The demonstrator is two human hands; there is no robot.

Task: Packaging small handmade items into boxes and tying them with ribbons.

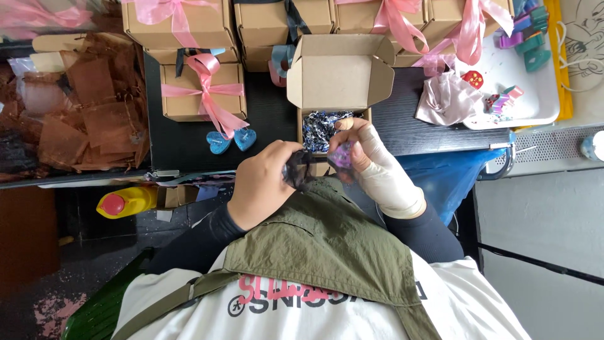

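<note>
Right, your left hand [261,182] is curled and pinching a small dark sheer mesh pouch [298,170] at its top edge, held just above your chest, in front of the near edge of the black counter [270,119]. Your right hand [365,151], wrapped in a pale bandage-like glove, has fingers pressed together on a small purple-pink translucent piece [341,155], right at the pouch mouth; you can't tell from this view whether the piece is already inside the pouch or only touching it.

Directly beyond your hands stands the open brown cardboard box [340,72], lid flaps up, with shredded blue-white-black paper filler [322,128] showing inside. So the box looks padded but not closed or tied, and the pouch isn't in it.

Judging progress: several things look finished. A closed cardboard box tied with a pink ribbon bow [202,88] sits left of the open one, and more ribboned boxes [377,16] line the far side. The one in hand looks about midway: filler in, pouch in hand, closing and ribbon left.

Two blue heart-shaped pieces [231,141] lie on the counter near the tied box. A heap of brown sheer pouches [82,113] sits at the far left, a white tray with coloured small blocks [522,82] at the right, with a crumpled pale pink cloth [448,99] beside it. A yellow bottle with a red cap [126,202] lies below the counter.
</note>
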